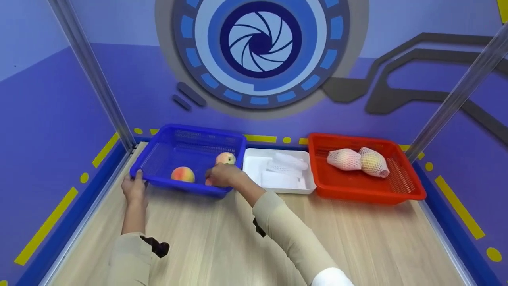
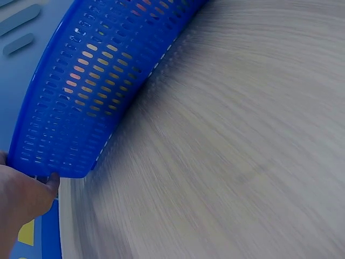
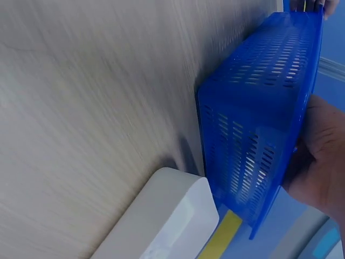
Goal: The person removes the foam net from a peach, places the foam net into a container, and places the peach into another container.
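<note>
A blue plastic basket [image 1: 158, 183] stands at the left. My left hand [image 1: 135, 188] grips its near left corner, thumb over the rim; the left wrist view also shows this hand [image 2: 24, 197] at the basket's end. My right hand [image 1: 225, 174] reaches over the near right rim and holds a peach, mostly hidden beneath the fingers with only a reddish patch showing. Just beyond that hand, a peach [image 1: 225, 157] lies against the right side. Another red-and-yellow peach [image 1: 183, 174] rests near the front wall. In the right wrist view, the basket rim hides the right hand's [image 3: 323, 156] fingertips.
Beside the blue basket stands a white tray [image 1: 254, 155] with white foam net sleeves [image 1: 287, 167]. Right of it, a red basket [image 1: 357, 192] holds two fruits in foam nets [image 1: 344, 159]. Printed wall panels and metal posts [image 1: 456, 91] enclose the wooden tabletop [image 1: 222, 238].
</note>
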Demonstrator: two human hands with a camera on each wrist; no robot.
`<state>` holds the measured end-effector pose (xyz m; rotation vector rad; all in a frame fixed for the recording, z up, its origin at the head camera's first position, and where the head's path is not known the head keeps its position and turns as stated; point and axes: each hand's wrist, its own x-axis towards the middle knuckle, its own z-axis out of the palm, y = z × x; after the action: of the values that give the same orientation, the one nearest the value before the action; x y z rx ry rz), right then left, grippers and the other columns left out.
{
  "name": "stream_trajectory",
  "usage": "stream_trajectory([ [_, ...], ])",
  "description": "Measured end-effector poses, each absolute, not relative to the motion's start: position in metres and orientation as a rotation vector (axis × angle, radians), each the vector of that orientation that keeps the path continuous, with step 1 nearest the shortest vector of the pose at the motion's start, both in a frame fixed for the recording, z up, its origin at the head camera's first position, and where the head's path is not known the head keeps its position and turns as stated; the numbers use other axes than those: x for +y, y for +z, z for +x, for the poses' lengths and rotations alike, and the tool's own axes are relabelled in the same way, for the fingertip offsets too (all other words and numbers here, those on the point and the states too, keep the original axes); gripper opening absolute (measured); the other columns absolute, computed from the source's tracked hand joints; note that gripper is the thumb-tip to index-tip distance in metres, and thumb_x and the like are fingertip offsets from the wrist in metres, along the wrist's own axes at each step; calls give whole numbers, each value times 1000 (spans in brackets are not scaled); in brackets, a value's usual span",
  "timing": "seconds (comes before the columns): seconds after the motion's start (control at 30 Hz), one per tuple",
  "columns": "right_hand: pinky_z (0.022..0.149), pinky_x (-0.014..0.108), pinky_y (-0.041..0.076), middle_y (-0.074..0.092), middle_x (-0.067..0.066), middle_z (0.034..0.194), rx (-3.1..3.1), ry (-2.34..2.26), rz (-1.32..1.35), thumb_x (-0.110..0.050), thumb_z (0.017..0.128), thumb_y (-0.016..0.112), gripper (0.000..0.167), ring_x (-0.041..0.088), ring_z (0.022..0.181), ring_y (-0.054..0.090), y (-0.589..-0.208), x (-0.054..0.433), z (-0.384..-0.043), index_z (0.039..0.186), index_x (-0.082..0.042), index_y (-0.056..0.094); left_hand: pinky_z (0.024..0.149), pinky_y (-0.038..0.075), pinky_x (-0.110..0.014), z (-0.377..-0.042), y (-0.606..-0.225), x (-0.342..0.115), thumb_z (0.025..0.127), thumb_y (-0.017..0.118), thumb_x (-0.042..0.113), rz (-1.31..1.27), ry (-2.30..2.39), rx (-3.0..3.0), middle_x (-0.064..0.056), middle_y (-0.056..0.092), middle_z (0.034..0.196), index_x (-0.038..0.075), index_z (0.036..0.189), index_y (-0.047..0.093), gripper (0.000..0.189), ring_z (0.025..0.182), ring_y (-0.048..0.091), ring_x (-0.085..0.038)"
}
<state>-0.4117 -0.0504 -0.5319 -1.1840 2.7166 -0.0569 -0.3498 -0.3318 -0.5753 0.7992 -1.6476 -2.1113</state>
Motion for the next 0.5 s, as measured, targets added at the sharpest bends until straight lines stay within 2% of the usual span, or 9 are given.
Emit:
stream_trajectory([
  [0.13, 91, 28, 56, 75, -4, 116, 2773, -85, -1261, -26, 102, 62, 27, 12, 105, 70, -531, -47, -414, 125, -20, 73, 116, 38, -34, -351, -572, -331, 109, 40, 23, 802, -2118, -1644, -17, 31, 163, 0, 159, 24, 57, 146, 37, -24],
  [0.27, 89, 30, 56, 75, -1, 114, 2841, -226, -1150, -16, 100, 62, 24, 14, 99, 69, -535, -40, -416, 121, -18, 75, 115, 39, -33, -347, -574, -327, 110, 40, 23, 814, -2126, -1620, -17, 33, 162, 0, 158, 26, 55, 146, 38, -26],
  [0.33, 88, 31, 55, 74, 2, 111, 2839, -436, -970, -19, 100, 60, 23, 17, 97, 67, -539, -37, -417, 116, -14, 76, 114, 39, -31, -345, -576, -324, 110, 39, 22, 817, -2131, -1601, -17, 34, 161, 0, 158, 26, 55, 145, 39, -27],
  [0.5, 76, 29, 48, 64, 2, 90, 2739, -974, -605, -32, 98, 58, 29, 18, 82, 56, -548, -34, -424, 101, -8, 75, 113, 40, -29, -341, -580, -315, 109, 41, 21, 819, -2106, -1549, -17, 36, 160, -1, 156, 29, 53, 144, 40, -25],
])
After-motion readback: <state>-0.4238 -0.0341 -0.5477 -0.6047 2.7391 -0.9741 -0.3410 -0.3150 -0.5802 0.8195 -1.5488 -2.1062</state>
